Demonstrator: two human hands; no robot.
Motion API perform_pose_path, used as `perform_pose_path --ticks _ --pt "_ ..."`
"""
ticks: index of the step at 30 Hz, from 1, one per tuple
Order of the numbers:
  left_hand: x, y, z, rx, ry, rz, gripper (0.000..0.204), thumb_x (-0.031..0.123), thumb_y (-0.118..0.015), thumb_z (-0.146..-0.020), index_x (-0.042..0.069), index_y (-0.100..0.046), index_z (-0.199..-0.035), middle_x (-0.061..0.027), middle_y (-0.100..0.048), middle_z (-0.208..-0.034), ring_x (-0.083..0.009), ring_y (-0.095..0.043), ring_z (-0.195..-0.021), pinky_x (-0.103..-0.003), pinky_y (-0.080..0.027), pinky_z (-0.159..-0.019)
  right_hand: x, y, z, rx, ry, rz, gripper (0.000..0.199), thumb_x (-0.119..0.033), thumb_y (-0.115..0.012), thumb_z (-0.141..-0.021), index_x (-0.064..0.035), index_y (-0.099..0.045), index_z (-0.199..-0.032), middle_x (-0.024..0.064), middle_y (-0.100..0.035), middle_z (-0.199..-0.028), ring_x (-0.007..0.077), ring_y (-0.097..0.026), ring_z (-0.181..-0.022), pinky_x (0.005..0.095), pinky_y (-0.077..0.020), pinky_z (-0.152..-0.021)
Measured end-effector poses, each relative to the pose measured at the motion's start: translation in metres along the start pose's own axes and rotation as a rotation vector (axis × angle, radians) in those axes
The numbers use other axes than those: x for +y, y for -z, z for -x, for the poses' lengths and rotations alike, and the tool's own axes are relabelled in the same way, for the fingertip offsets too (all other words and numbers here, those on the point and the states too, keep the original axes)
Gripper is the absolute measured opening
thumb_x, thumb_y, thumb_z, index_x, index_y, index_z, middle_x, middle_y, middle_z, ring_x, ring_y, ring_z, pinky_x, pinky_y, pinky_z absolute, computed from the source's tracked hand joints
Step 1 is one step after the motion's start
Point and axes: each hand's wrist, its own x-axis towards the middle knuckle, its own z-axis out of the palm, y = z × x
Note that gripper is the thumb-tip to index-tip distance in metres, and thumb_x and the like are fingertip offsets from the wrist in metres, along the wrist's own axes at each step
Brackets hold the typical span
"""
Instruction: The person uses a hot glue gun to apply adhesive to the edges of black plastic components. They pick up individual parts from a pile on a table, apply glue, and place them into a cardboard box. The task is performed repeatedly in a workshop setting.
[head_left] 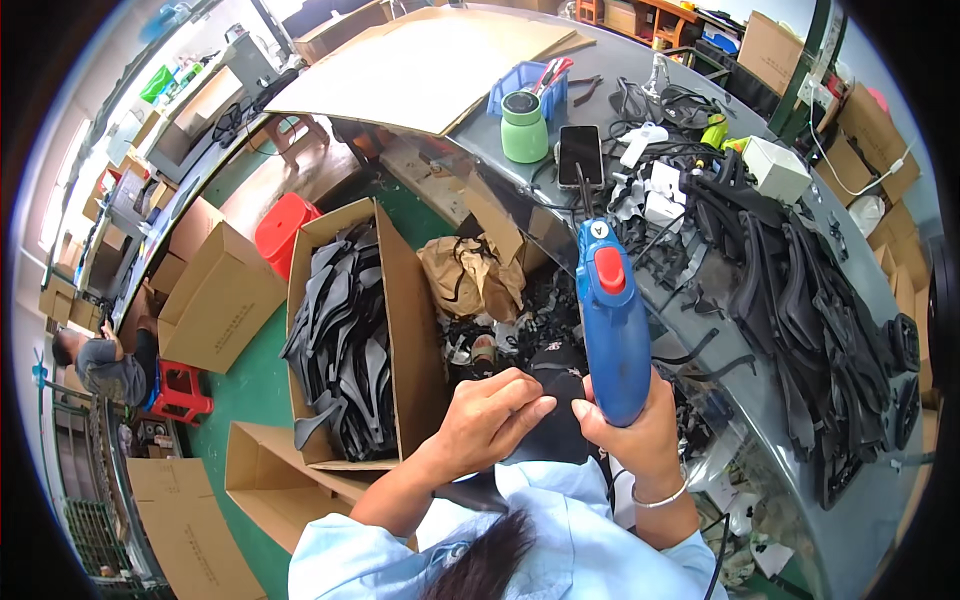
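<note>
My right hand [645, 440], with a silver bangle at its wrist, is wrapped round the lower end of a blue handheld power tool [618, 340]. The tool points away from me; it has a red button [608, 270] and a thin dark metal tip [585, 190]. Left of it, my left hand [490, 420] is raised over my lap with its fingers curled and pressed together. Whatever those fingers hold, if anything, is hidden. A heap of black curved strap-like parts [800, 290] lies on the grey table to the right.
An open carton [410, 340] full of black and grey curved parts stands to the left. On the grey table [690, 350] are a green jar [524, 135], a phone [581, 157], a blue basket [530, 85] and black scraps. A person [110, 365] sits far left.
</note>
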Motion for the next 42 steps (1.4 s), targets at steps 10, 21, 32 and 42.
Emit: perform_pose_path --ticks 10,21,32,42 --pt "0.006 -0.023 0.028 0.036 0.728 1.044 0.023 0.019 -0.050 -0.098 0.003 -0.050 -0.115 -0.0045 -0.056 -0.103 -0.0094 -0.054 -0.093 -0.026 -0.044 -0.081 0.016 -0.001 0.004 0.100 -0.124 -0.271 0.029 -0.005 -0.074 -0.071 -0.0017 -0.059 -0.095 0.0007 -0.062 -0.083 0.0070 -0.056 -0.074 0.0232 -0.0477 -0.069" --pt "0.013 -0.028 0.026 0.704 0.680 1.205 0.037 0.019 -0.054 -0.089 -0.007 -0.049 -0.115 -0.0174 -0.058 -0.111 -0.0258 -0.059 -0.104 -0.037 -0.046 -0.093 0.031 -0.016 0.010 0.127 0.047 0.115 0.025 -0.013 -0.078 -0.073 -0.0015 -0.058 -0.081 0.0026 -0.061 -0.068 0.0115 -0.056 -0.056 0.0270 -0.0437 -0.052" --pt "0.014 0.045 0.012 0.660 0.571 0.727 0.026 0.008 -0.057 -0.082 -0.004 -0.057 -0.105 -0.0106 -0.062 -0.094 -0.0166 -0.061 -0.085 -0.029 -0.050 -0.078 0.062 -0.003 0.041 -0.078 0.402 0.846 0.033 -0.014 -0.077 -0.058 -0.0055 -0.048 -0.072 0.0107 -0.051 -0.059 0.0316 -0.053 -0.054 0.0409 -0.0393 -0.053" --pt "0.017 0.038 0.019 0.449 0.597 0.408 0.026 0.012 -0.061 -0.082 -0.004 -0.060 -0.103 -0.0076 -0.064 -0.093 -0.0127 -0.059 -0.086 -0.027 -0.048 -0.078 0.060 -0.010 0.046 -0.112 0.473 0.816 0.034 -0.016 -0.078 -0.059 -0.0048 -0.048 -0.072 0.0104 -0.052 -0.059 0.0317 -0.053 -0.054 0.0405 -0.0401 -0.053"
